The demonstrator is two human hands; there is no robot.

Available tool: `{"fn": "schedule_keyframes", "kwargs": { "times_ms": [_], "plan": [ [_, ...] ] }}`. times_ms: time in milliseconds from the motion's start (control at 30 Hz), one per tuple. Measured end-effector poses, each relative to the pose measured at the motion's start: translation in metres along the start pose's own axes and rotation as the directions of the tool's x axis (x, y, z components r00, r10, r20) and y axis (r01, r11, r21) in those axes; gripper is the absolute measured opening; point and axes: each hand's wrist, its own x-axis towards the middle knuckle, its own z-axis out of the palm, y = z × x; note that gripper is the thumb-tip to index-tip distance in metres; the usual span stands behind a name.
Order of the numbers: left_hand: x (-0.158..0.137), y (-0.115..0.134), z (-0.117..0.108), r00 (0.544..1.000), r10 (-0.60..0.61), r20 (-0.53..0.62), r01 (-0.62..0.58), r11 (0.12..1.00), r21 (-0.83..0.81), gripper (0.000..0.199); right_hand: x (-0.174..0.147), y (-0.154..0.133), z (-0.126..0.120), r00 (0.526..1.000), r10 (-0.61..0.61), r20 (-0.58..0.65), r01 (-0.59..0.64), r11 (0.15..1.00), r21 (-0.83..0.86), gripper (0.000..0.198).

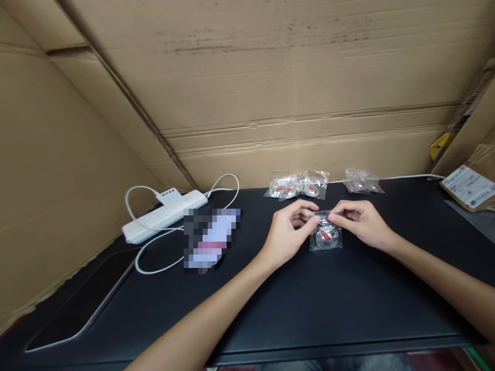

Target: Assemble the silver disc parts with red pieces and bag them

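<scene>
Between my hands is a small clear plastic bag (337, 244) with a round, shiny disc-like item (324, 239) inside, marked in red. My left hand (291, 226) pinches the bag's upper left corner between thumb and fingers. At the upper right corner, my right hand (359, 221) pinches the same bag. The bag hangs or lies just over the black table; I cannot tell whether it touches the surface. Behind my hands lie several similar bagged round items (291, 190), with a smaller group of them (360, 184) farther right.
A white power strip (166, 216) with looping white cables lies at the left, beside a pixelated object (212, 242). A dark flat panel (83, 301) rests at the front left. Cardboard walls (290, 77) enclose the black table (309, 314). A labelled brown package (469, 186) sits at the right.
</scene>
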Motion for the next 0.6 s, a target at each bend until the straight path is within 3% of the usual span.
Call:
{"fn": "schedule_keyframes", "kwargs": {
  "times_ms": [200, 600],
  "plan": [
    [0.003, 0.0, -0.005, 0.993, -0.067, 0.101, 0.064, 0.998, 0.026, 0.024, 0.0, 0.001, 0.0, 0.999, -0.036, -0.031, 0.035, 0.998, -0.048, 0.021],
    [0.01, 0.005, -0.015, 0.985, -0.074, 0.153, 0.065, 0.996, 0.06, 0.019, 0.002, -0.001, 0.001, 0.999, 0.037, -0.037, -0.035, 0.998, 0.059, 0.019]
  ]
}}
